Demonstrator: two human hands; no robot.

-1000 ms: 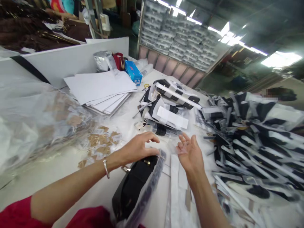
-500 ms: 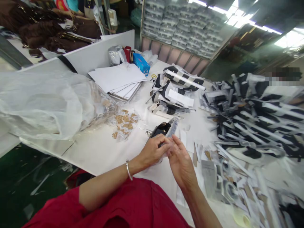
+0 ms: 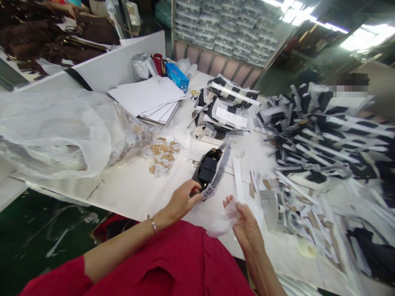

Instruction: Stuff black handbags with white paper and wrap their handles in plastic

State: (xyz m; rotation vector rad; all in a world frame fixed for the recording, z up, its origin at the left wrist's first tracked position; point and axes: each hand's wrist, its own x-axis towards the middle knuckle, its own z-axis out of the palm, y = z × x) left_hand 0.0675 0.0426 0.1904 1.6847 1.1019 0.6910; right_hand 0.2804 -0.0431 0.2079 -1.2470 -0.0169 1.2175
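A small black handbag [image 3: 207,169] lies on the white table, its handle [image 3: 219,170] wrapped in clear plastic film. My left hand [image 3: 184,200] closes its fingers on the near end of the bag, by the handle's base. Apart from the bag, to its right, my right hand [image 3: 246,220] pinches a thin, translucent white sheet [image 3: 222,220] that hangs toward my lap. A metal clasp [image 3: 195,163] sticks out on the bag's left side.
Brown tags [image 3: 164,155] lie left of the bag, near a big clear plastic bag [image 3: 55,133]. White sheets [image 3: 148,98] and a blue box [image 3: 177,77] are behind. Black-and-white bags [image 3: 230,109] are piled beyond; more crowd the right [image 3: 336,139]. Tape rolls [image 3: 293,220] sit among scraps.
My hands, together at the bag before, are now apart. My right hand has drawn back toward me with the translucent sheet, and more of the black handbag shows.
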